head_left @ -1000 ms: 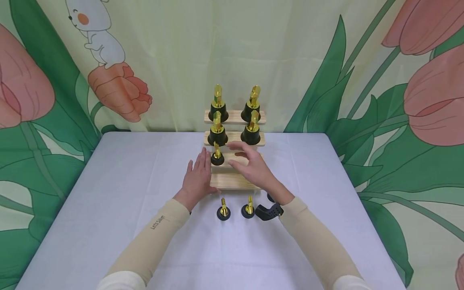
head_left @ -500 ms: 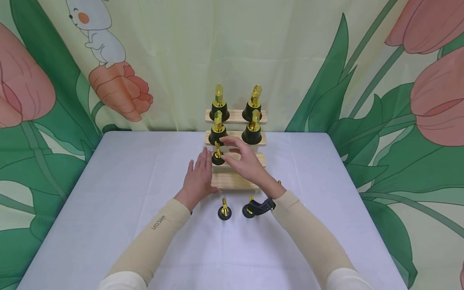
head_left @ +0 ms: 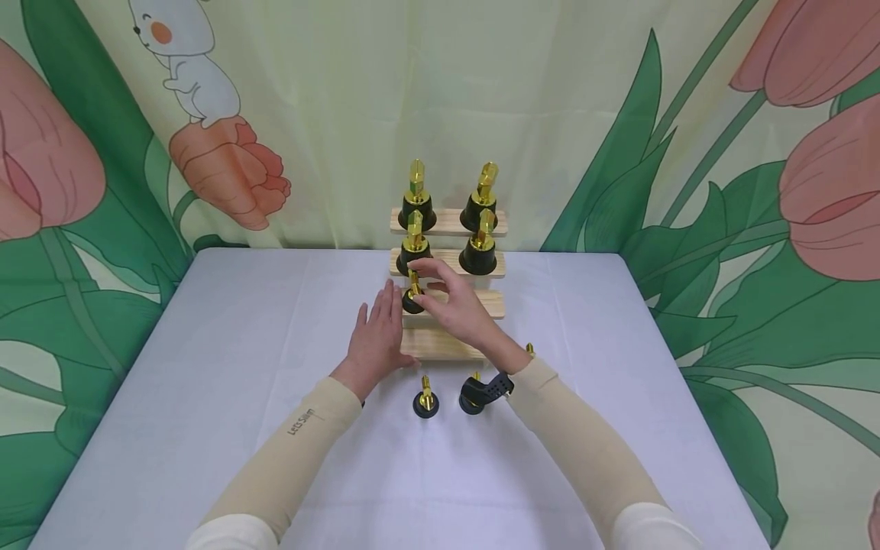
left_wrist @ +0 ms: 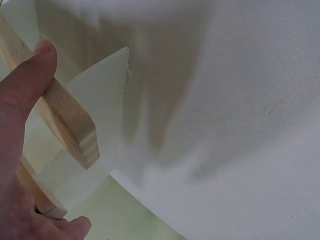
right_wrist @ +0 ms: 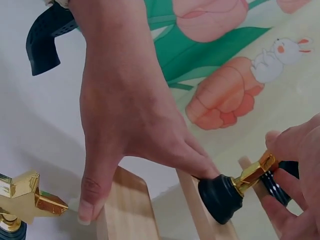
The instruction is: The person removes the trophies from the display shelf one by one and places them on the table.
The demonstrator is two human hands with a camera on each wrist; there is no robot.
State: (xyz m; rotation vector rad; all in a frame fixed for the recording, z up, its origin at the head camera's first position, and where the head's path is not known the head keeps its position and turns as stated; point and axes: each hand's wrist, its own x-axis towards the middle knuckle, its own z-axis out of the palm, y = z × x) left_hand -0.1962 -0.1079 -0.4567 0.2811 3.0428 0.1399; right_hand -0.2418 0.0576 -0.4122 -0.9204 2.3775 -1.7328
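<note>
My left hand (head_left: 374, 336) rests flat against the left end of a tiered wooden rack (head_left: 443, 345), fingers straight and together. Its thumb (left_wrist: 35, 75) lies against a board in the left wrist view. On the second step from the front stands a small gold trophy with a black base (head_left: 412, 303). Coming from the right, my right hand (head_left: 457, 305) pinches the trophy's gold upper part between thumb and fingers. In the right wrist view the trophy (right_wrist: 220, 200) tilts, with the right fingertips (right_wrist: 275, 140) around its gold top.
Two larger trophies stand on each of the upper steps, such as the back right one (head_left: 479, 210). In front of the rack, a small trophy (head_left: 426, 401) and another (head_left: 471, 401) stand on the white-clothed table (head_left: 206, 382). A third trophy top (head_left: 529, 349) shows beside the right wrist.
My right hand has moved left onto the small trophy and its fingers have closed in around it. The left hand has stayed against the rack.
</note>
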